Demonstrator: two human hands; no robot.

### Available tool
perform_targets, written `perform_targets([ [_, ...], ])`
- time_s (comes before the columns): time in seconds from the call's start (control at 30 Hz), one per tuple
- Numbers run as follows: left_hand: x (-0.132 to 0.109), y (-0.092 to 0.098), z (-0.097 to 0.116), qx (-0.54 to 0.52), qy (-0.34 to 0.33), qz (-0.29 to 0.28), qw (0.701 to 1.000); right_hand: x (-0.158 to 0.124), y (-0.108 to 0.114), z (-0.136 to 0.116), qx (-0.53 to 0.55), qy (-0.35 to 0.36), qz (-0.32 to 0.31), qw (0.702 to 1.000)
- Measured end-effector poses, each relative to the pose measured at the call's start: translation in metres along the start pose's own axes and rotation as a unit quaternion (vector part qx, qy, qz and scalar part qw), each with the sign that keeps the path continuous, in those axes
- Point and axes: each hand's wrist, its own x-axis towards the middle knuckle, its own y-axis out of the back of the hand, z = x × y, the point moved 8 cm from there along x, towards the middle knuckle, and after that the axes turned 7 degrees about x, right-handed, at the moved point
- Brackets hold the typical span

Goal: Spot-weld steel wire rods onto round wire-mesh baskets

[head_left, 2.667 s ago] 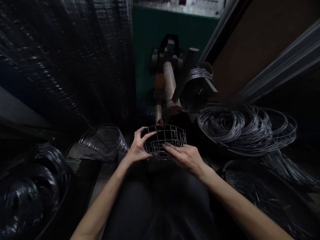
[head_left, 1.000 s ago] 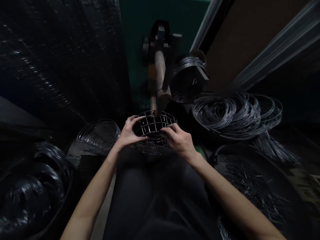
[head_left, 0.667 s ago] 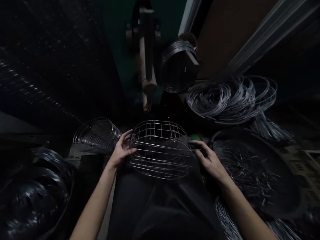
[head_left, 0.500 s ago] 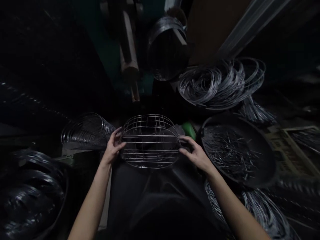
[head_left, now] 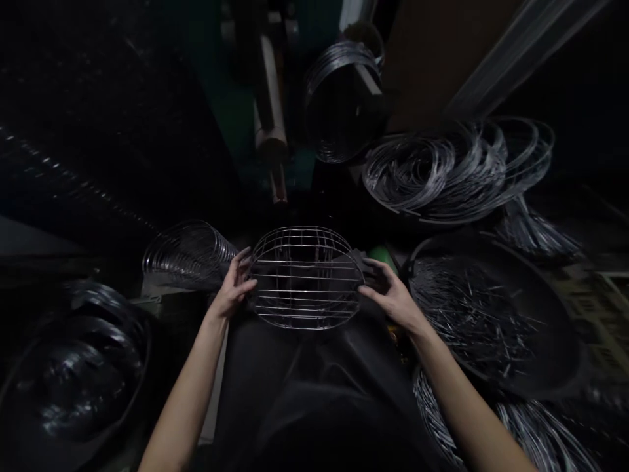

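Between my two hands is a round wire cage [head_left: 307,278], with straight parallel wires across its near face and curved rings behind them. My left hand [head_left: 234,286] grips its left rim, thumb in front and fingers behind. On the opposite rim, my right hand [head_left: 388,292] holds it the same way, with the thumb at the near side. The cage is above my dark-covered lap [head_left: 314,373]. Just past the right hand shows a green object [head_left: 381,254], partly hidden. Beyond the cage, a machine's rod [head_left: 278,183] points down toward it.
To the right stands a dark pan [head_left: 545,295] of short metal pieces. Behind it lie coiled wire rings [head_left: 417,167] and a wire bundle [head_left: 540,229]. At left are a stack of wire rings [head_left: 184,252] and a tub of shiny bands [head_left: 83,380]. More rings [head_left: 339,59] hang behind.
The view has shifted, so the surroundings appear farther right. Both hands still hold the cage by its sides, and its near face looks slightly tilted compared with before.
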Motion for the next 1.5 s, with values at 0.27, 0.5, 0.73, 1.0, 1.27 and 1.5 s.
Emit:
perform_targets([
  [0.27,-0.004,-0.001,0.024,-0.027,-0.019,-0.016,0.999,0.004,0.000,0.017,0.024,-0.072,-0.107,0.991],
  [0.5,0.016,-0.005,0.069,0.078,-0.138,-0.041,0.987,0.037,-0.001,0.019,0.024,-0.040,-0.130,0.990],
  [0.73,0.042,0.002,0.071,0.142,-0.231,-0.006,0.963,0.085,-0.011,0.013,-0.007,-0.011,-0.195,0.981],
  [1.0,0.047,-0.001,0.061,0.221,-0.243,0.003,0.945,0.112,-0.011,0.030,-0.013,0.013,-0.230,0.973],
  [1.27,0.079,0.003,0.083,0.256,-0.292,0.006,0.921,0.145,-0.011,0.030,0.046,0.018,-0.216,0.975],
  [1.5,0.110,0.009,0.103,0.289,-0.310,0.003,0.906,0.181,-0.020,0.031,0.102,0.003,-0.219,0.970],
])
